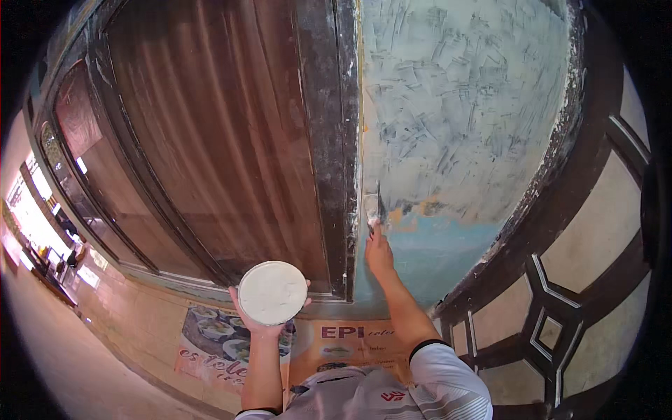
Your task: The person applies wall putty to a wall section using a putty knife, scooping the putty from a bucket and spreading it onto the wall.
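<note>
In my left hand point(257, 313) is a round container full of smooth white paste point(272, 292), held level at the lower middle of the view. My right hand point(378, 252) grips a putty knife point(372, 204), its blade against the left edge of a narrow wall panel point(455, 105), beside a dark wooden frame point(343, 140). The panel's upper part is coated in pale, streaky filler with grey marks; its lower part shows light blue paint and small orange-yellow patches.
Brown curtained panes point(203, 140) fill the left. A dark wooden door with beige inset panels point(588, 210) curves along the right. Printed sheets point(203, 329) cover the tiled floor point(133, 308) below the wall. A bright opening point(35, 217) shows at far left.
</note>
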{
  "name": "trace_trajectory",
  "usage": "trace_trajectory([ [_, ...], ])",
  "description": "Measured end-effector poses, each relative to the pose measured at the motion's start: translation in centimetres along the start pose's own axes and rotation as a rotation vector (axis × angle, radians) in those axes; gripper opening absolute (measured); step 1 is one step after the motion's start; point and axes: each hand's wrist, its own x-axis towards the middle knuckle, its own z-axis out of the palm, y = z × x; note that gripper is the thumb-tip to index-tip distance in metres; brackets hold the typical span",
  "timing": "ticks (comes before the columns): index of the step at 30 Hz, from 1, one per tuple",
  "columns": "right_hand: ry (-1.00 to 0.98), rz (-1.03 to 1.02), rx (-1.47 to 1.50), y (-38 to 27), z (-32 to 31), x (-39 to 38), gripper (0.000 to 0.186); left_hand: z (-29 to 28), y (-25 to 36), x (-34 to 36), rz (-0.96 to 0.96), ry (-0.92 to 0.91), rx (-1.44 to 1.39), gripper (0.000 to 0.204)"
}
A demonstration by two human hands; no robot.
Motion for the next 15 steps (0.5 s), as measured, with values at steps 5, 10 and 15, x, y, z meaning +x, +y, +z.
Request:
trace_trajectory([
  [5,0.087,-0.088,0.161,-1.4,-0.7,-1.4,0.067,-0.5,0.9,-0.4,0.001,-0.022,0.009,0.105],
  [10,0.116,-0.090,0.154,-2.2,-2.0,1.9,0.068,-0.5,1.1,0.0,0.010,-0.028,0.037,0.105],
  [15,-0.107,0.023,0.030,-0.5,-0.6,-0.4,0.068,-1.1,1.5,0.1,-0.001,-0.018,-0.015,0.107],
])
